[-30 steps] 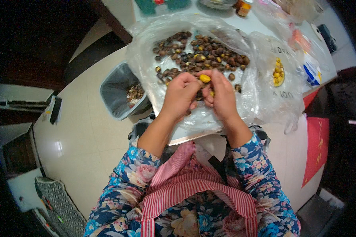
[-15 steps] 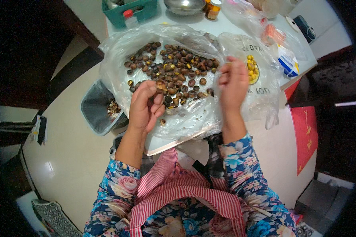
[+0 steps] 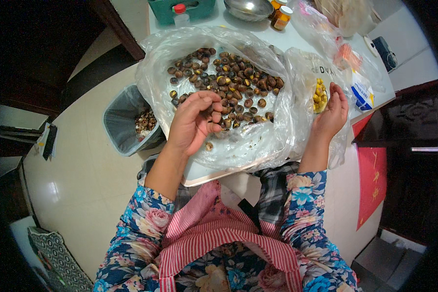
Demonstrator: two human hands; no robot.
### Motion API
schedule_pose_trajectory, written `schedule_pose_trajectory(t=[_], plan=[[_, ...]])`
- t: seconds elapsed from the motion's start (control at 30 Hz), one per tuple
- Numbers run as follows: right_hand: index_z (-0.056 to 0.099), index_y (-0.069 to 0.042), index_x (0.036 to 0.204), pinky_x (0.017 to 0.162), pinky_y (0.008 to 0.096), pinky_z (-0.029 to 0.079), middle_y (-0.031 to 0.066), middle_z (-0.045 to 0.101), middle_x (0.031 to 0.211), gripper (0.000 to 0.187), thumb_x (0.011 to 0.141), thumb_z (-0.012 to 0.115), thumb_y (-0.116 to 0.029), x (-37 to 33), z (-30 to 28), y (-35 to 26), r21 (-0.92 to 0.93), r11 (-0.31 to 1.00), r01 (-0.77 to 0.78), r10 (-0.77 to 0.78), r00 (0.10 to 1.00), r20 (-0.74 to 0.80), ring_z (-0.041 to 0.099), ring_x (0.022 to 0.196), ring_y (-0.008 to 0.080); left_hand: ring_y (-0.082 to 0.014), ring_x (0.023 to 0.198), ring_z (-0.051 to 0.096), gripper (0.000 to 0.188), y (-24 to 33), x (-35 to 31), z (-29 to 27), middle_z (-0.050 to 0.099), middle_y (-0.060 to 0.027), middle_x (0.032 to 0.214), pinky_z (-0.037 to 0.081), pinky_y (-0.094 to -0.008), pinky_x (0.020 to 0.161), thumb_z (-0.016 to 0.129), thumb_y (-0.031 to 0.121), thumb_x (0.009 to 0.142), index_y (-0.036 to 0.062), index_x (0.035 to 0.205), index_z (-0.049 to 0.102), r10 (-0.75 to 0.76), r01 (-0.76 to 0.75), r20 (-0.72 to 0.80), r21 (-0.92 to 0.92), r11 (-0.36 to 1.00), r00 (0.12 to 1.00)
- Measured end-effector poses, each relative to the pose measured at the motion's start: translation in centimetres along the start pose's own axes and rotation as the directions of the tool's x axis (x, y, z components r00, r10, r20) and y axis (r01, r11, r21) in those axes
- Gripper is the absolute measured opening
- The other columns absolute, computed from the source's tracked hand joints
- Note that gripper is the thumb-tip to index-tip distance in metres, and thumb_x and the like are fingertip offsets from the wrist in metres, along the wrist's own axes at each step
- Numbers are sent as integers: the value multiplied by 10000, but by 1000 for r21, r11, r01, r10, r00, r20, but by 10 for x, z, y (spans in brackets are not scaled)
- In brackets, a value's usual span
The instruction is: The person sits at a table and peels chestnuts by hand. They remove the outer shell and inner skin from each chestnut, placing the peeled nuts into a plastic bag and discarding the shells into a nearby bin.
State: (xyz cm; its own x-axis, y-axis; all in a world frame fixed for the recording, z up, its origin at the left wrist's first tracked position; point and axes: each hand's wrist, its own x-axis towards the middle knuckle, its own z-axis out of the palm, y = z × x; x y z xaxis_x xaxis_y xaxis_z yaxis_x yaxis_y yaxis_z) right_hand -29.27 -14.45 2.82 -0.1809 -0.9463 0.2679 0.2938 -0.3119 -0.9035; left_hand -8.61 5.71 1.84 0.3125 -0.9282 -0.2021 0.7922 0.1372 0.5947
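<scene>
Dark brown roasted chestnuts (image 3: 238, 90), several split to show yellow flesh, lie spread on a large clear plastic bag (image 3: 238, 151). Over their near left side is my left hand (image 3: 194, 119), its fingers curled in toward the thumb. Something dark brown shows inside the curl, mostly hidden, perhaps a chestnut or its shell. My right hand (image 3: 331, 114) is to the right, fingers stretched out and nothing seen in it. It is beside the yellow peeled chestnuts (image 3: 320, 95), which lie on another clear bag (image 3: 301, 63) with dark print.
At the left, a grey bin (image 3: 113, 121) with shells stands on the floor. Along the table's back are a green basket (image 3: 207, 10), a red-capped bottle (image 3: 181, 17), a metal bowl (image 3: 248, 7) and amber jars (image 3: 281, 19). A blue-and-white packet (image 3: 361, 92) lies right.
My right hand has moved right, from the edge of the brown chestnuts to beside the peeled ones. My left fingers have curled over the brown piece that showed at their tips. The view has shifted slightly.
</scene>
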Motion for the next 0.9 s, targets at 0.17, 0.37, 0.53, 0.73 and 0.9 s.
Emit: schedule_pose_trajectory(t=[0.17,0.37,0.53,0.73,0.9], plan=[[584,-1,989,727,261,499,77,588,978,179,818,538,31,-37,21,-4,-131,985,110,-50,918,393,582,830,145,-84,611,549,134,-5,2,1,572,-49,784,506,-210,490,514,80,856,4,961,549,-18,29,-106,101,994,994],[598,-10,1033,719,281,479,108,568,1028,260,774,615,-25,-55,46,25,-471,753,460,15,704,711,585,851,195,-75,579,533,145,-7,3,4,559,-37,753,496,-198,476,505,49,835,-4,962,549,-47,63,-94,179,982,995],[604,-13,1003,767,304,460,137,555,998,247,761,625,-63,-59,48,37,-581,614,534,46,711,702,567,881,267,-71,565,529,146,-6,2,3,553,-30,726,493,-193,473,504,44,826,-5,956,551,-58,80,-112,197,977,992],[614,-9,962,700,305,463,121,558,927,212,754,630,-50,-60,45,38,-562,633,533,21,713,701,574,791,236,-66,547,525,133,0,-1,0,553,-24,717,473,-177,458,506,49,828,2,944,551,-49,71,-118,192,979,992],[602,-4,948,690,300,464,122,558,927,221,732,641,-29,-62,42,36,-558,609,564,106,640,761,577,790,233,-62,544,522,126,0,0,-1,554,-22,718,465,-176,454,509,63,835,7,939,551,-55,79,-122,199,977,991]])
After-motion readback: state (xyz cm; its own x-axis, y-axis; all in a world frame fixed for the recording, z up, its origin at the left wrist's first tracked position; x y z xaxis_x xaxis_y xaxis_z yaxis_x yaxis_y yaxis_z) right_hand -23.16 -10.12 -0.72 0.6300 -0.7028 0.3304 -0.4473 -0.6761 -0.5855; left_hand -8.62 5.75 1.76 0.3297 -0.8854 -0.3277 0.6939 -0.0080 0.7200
